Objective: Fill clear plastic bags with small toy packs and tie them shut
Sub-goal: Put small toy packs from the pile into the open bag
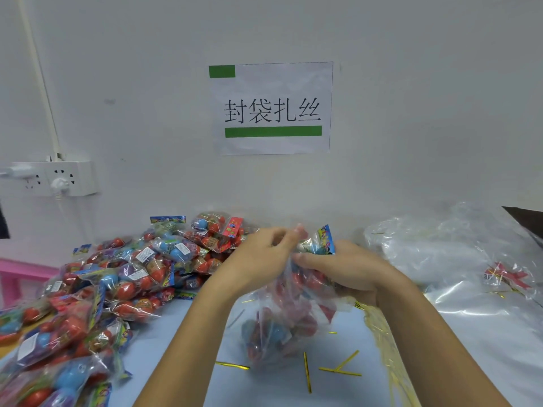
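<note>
My left hand (pixel 258 259) and right hand (pixel 343 268) both pinch the top of a clear bag (pixel 282 327) of toy packs, hanging just above the worktop (pixel 182 348). More packs (pixel 123 283) lie piled at left.

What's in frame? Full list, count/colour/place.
bag: one, clear, holding red and blue toys, held up at centre over the table
toy packs: a heap, too many to count, mostly red and blue, left on the table
twist ties: several loose, gold, on the table under the bag; a bundle beside the right forearm
empty bags: a stack, clear, right on the table
table: one, pale blue
sign: one, white with green bars, on the wall
power strip: one, white, on the wall at left
left hand: grips the bag's neck
right hand: grips the bag's neck
</note>
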### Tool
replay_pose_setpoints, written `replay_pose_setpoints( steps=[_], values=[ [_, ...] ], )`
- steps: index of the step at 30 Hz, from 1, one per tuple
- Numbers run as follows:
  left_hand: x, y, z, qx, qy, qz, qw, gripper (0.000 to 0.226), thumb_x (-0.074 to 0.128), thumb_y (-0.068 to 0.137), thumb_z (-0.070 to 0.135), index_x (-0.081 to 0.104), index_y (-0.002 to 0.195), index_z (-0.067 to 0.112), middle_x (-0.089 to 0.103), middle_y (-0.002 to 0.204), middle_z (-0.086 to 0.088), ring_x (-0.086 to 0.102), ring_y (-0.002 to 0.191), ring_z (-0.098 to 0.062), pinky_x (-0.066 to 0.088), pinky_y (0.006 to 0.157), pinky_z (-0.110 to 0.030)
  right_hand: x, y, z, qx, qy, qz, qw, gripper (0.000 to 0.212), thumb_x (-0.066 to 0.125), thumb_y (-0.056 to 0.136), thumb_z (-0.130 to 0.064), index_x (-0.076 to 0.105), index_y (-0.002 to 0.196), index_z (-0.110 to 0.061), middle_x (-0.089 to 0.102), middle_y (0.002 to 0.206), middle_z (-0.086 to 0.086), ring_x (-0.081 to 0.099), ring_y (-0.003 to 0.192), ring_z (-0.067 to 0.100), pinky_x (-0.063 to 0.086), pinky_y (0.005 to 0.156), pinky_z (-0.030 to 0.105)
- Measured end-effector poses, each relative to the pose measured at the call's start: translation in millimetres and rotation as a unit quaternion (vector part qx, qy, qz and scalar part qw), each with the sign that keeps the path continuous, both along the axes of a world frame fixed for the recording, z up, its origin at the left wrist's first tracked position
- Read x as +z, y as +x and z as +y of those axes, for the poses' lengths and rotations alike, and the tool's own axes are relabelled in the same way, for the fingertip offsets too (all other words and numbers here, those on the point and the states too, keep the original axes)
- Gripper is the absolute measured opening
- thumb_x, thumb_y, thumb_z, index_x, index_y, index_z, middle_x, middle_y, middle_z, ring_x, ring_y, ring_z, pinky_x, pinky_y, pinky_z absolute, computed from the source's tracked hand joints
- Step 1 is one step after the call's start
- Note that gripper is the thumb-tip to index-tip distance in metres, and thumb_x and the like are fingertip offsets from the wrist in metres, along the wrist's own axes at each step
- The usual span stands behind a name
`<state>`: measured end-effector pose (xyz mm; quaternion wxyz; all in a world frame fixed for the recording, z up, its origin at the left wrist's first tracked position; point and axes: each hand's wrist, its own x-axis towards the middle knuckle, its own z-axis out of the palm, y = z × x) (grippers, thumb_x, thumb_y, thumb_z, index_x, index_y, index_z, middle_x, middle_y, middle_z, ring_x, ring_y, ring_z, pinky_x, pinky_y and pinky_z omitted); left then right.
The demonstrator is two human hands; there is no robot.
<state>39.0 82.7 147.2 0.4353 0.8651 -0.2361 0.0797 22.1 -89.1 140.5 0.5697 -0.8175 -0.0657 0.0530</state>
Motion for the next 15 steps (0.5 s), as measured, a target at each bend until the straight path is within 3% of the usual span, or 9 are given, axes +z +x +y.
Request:
replay_pose_setpoints(
  steps=[3,6,8,10,13,15],
  values=[
    [-3,-2,-3,-0.031,0.036,-0.020,0.999,0.050,0.037,0.104,0.046,0.059,0.086,0.004,0.057,0.074,0.006,0.053,0.068,-0.011,0.047,0.073,-0.034,0,0,6,0.033,0.058,0.027,0.997,0.020,0.064,0.094,-0.019,0.070,0.075,-0.015,0.064,0.073,0.004,0.058,0.061,0.014,0.052,0.056,0.023],
    [-3,-3,-9,-0.033,0.037,-0.072,0.996,0.048,0.034,0.107,0.032,0.060,0.095,-0.006,0.064,0.085,-0.020,0.058,0.077,-0.028,0.047,0.081,-0.048,-3,1,14,0.033,0.050,0.035,0.998,0.016,0.059,0.093,-0.014,0.069,0.093,-0.002,0.062,0.085,0.013,0.056,0.078,0.023,0.051,0.069,0.032],
    [-3,-2,-12,-0.028,0.045,-0.085,0.995,0.045,0.033,0.108,0.028,0.065,0.100,-0.004,0.068,0.096,-0.023,0.062,0.090,-0.031,0.047,0.085,-0.047,-6,1,19,0.027,0.035,0.034,0.998,0.023,0.057,0.094,-0.013,0.064,0.108,0.005,0.062,0.089,0.016,0.057,0.082,0.028,0.050,0.069,0.037],
    [-2,-4,-13,-0.039,0.046,-0.082,0.995,0.040,0.034,0.108,0.024,0.070,0.105,0.007,0.072,0.100,-0.013,0.065,0.097,-0.023,0.048,0.091,-0.039,-9,0,24,0.034,0.010,0.037,0.999,0.023,0.051,0.095,-0.008,0.062,0.111,0.004,0.060,0.088,0.018,0.056,0.078,0.030,0.048,0.066,0.038],
    [1,-10,-20,-0.074,0.022,-0.063,0.995,0.039,0.036,0.108,0.028,0.070,0.122,0.017,0.070,0.121,0.006,0.060,0.116,-0.002,0.044,0.105,-0.026,-15,-1,30,0.033,-0.029,0.043,0.998,0.027,0.041,0.097,-0.004,0.064,0.103,0.008,0.059,0.090,0.019,0.054,0.078,0.030,0.045,0.060,0.035],
    [3,-14,-26,-0.089,0.018,-0.069,0.994,0.040,0.035,0.108,0.031,0.068,0.126,0.016,0.068,0.126,0.007,0.058,0.120,-0.001,0.043,0.105,-0.024,-20,0,33,0.025,-0.031,0.037,0.999,0.034,0.034,0.102,-0.003,0.064,0.088,-0.001,0.059,0.086,0.018,0.055,0.074,0.030,0.044,0.056,0.033]
  ],
)
